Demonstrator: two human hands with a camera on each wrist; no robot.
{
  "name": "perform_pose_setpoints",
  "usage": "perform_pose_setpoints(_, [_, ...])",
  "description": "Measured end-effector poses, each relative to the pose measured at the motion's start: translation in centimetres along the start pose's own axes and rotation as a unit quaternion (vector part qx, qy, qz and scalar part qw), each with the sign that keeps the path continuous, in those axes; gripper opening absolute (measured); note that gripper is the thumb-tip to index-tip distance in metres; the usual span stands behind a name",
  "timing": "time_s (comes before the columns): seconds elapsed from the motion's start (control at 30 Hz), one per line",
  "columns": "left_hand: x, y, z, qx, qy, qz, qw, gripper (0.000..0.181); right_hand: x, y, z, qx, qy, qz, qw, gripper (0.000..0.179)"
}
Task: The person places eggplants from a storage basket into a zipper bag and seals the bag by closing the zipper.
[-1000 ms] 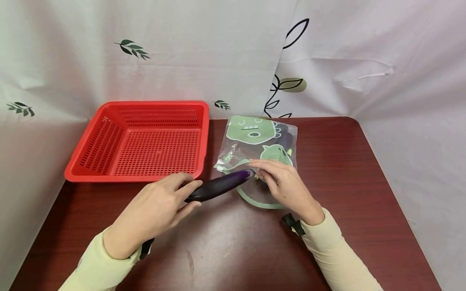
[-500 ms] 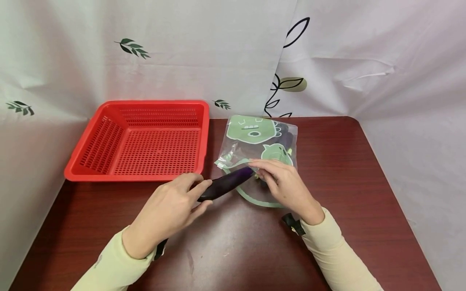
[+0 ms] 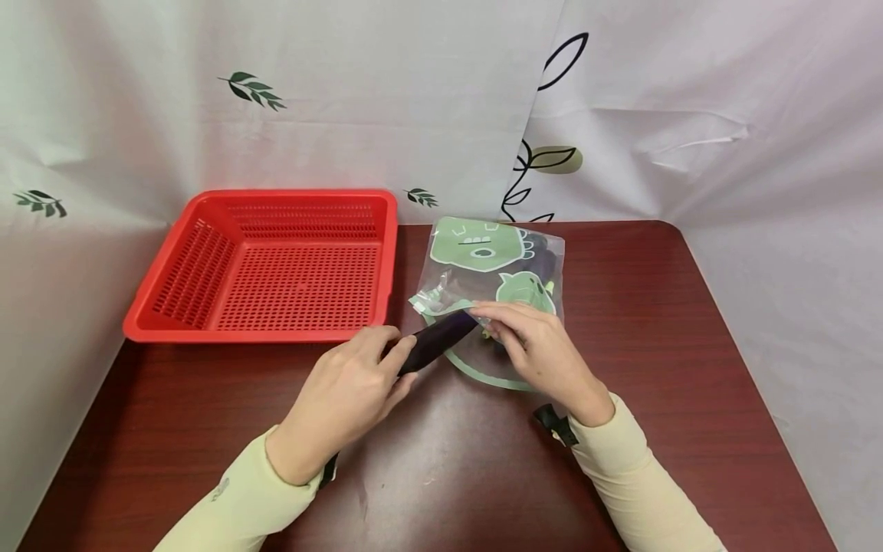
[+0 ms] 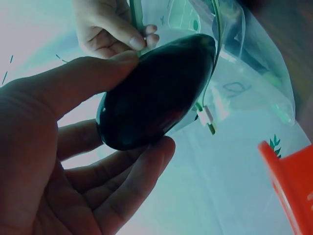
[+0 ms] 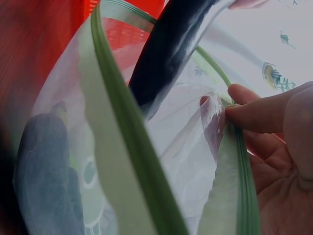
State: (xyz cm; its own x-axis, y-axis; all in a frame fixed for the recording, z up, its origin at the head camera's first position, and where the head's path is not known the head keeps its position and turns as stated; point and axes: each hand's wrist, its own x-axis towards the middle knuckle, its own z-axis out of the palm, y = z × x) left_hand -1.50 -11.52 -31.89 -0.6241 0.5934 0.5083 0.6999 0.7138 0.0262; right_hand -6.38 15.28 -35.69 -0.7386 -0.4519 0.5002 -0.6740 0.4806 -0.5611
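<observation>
Shows pale sleeves [image 3: 241,487] nearest of all, low over the dark red table [image 3: 448,491], plus a black strap [image 3: 555,425] at the right wrist. Now grips the near end of the eggplant [image 3: 438,343] in the left hand [image 3: 345,399], with thumb and fingers curled round it! Slants it away and rightward, with the tip just inside the gaping mouth of the bag [image 3: 458,280], between green zip strips [image 5: 133,132]. Pinches the bag's rim in the right hand [image 3: 545,356], between thumb and fingers. Shows dark vegetables [image 5: 44,166] too, through the clear plastic. Then, farther left, just beside the bag, shows a red basket [image 3: 258,336], and behind everything, a leaf-printed curtain [image 3: 379,115].
</observation>
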Motion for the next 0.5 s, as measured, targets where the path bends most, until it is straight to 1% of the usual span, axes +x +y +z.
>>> perform_pose_setpoints(0.3, [0.4,0.6,1.2,0.011,0.026,-0.012,0.9995,0.039,0.0,0.0,0.0,0.000,0.003,0.003,1.0000,0.032])
perform_pose_setpoints(0.5, [0.6,0.8,2.2,0.015,0.029,-0.024,0.9992,0.038,0.0,0.0,0.0,-0.002,0.003,0.000,1.0000,0.032])
